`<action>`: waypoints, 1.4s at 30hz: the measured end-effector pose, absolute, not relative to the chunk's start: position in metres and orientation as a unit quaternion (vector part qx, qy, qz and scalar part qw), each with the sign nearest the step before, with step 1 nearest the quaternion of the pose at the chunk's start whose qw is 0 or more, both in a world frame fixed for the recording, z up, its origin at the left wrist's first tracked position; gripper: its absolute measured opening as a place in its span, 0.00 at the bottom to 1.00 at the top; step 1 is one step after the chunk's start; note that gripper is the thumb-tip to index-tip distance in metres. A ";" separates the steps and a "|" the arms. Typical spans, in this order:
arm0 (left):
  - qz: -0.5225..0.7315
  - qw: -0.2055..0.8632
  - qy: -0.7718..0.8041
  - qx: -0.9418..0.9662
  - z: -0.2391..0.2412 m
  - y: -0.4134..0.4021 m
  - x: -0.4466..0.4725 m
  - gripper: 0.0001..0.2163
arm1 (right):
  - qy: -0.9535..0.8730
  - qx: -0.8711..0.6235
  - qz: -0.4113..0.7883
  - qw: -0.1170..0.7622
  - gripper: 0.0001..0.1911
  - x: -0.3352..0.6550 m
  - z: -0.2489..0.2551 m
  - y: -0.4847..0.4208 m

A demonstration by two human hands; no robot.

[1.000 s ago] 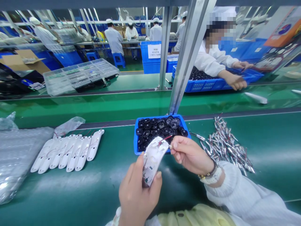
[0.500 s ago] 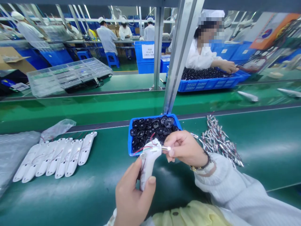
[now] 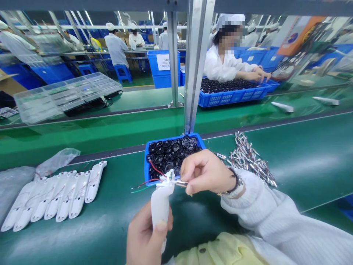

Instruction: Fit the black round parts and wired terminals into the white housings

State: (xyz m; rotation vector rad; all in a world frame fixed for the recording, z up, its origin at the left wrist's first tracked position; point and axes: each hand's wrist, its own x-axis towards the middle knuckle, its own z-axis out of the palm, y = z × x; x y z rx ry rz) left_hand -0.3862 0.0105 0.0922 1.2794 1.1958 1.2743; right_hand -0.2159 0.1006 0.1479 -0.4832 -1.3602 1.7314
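My left hand (image 3: 145,235) is wrapped around a white plastic housing (image 3: 160,206), held upright with its head bent to the right. Red and green wires (image 3: 147,184) stick out of the head to the left. Thumb and fingers of my right hand (image 3: 205,175) pinch a small metal cylinder (image 3: 181,183) against the right side of that head; how deep it sits inside cannot be seen. Behind the hands stands a blue tray (image 3: 146,165) full of black plastic parts (image 3: 176,147). Many similar metal cylinders (image 3: 249,158) with thin wires lie heaped to the right.
Several white housings (image 3: 64,198) lie in a row at the left, beside a clear plastic bag (image 3: 12,180). A metal post (image 3: 192,88) rises behind the tray. Beyond the bench, a co-worker (image 3: 223,62) reaches over a blue crate (image 3: 234,97); a clear compartment box (image 3: 63,97) lies left.
The view has shifted, so the background sits farther left. The housing has been turned more upright, its wires now pointing left. My right hand still pinches the metal cylinder at its head.
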 end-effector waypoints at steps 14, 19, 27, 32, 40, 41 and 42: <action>0.554 0.441 0.485 0.514 0.087 0.011 -0.385 0.20 | -0.492 -0.259 0.695 0.455 0.11 -0.225 0.164 0.075; 0.559 0.428 0.504 0.501 0.089 0.011 -0.382 0.21 | -0.475 -0.268 0.687 0.481 0.12 -0.231 0.163 0.072; 0.557 0.410 0.522 0.499 0.093 0.010 -0.377 0.21 | -0.468 -0.299 0.685 0.472 0.12 -0.234 0.170 0.070; 0.547 0.365 0.545 0.521 0.092 0.010 -0.377 0.21 | -0.442 -0.287 0.715 0.459 0.11 -0.238 0.165 0.068; 0.527 0.420 0.495 0.549 0.088 0.012 -0.380 0.21 | -0.529 -0.253 0.612 0.531 0.13 -0.238 0.159 0.082; 0.519 0.423 0.494 0.555 0.089 0.012 -0.382 0.21 | -0.553 -0.252 0.598 0.522 0.14 -0.235 0.159 0.086; 0.507 0.422 0.496 0.565 0.091 0.013 -0.383 0.21 | -0.581 -0.248 0.590 0.503 0.16 -0.230 0.159 0.090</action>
